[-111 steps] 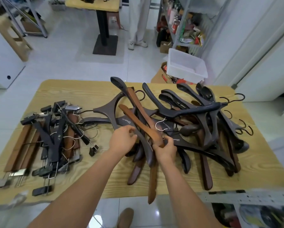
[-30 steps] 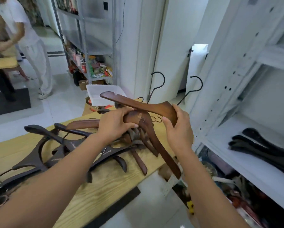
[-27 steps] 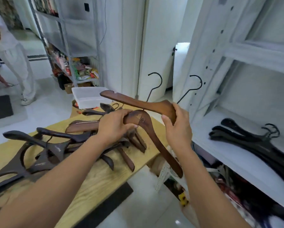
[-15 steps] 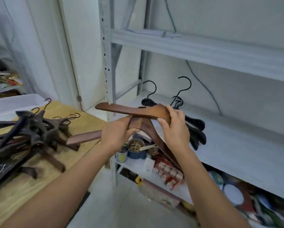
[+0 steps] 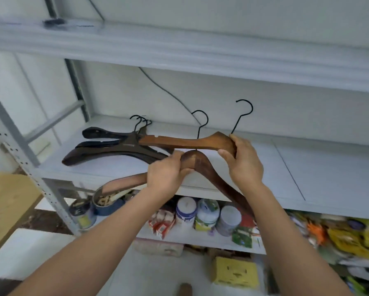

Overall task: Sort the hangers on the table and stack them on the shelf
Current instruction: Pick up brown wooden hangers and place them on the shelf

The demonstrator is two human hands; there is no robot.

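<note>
I hold two reddish-brown wooden hangers with black hooks in front of a white shelf [image 5: 320, 167]. My left hand [image 5: 166, 174] grips the lower brown hanger [image 5: 213, 171] near its neck, and one of its arms slopes down to the right. My right hand [image 5: 243, 159] grips the right end of the upper brown hanger [image 5: 185, 142], which lies nearly level above the shelf board. A small stack of dark hangers [image 5: 115, 146] lies on the left part of that shelf, hooks pointing to the back wall.
The table's wooden corner [image 5: 6, 199] shows at the left edge. A grey perforated shelf post [image 5: 29, 169] stands between table and shelf. The lower shelf holds cans, jars [image 5: 207, 214] and packets. Another shelf board [image 5: 179, 48] runs above. A yellow box [image 5: 235, 272] sits on the floor.
I have turned from the table to the shelf, carrying both brown hangers. They are now closer to the shelf board, just right of the dark stack.
</note>
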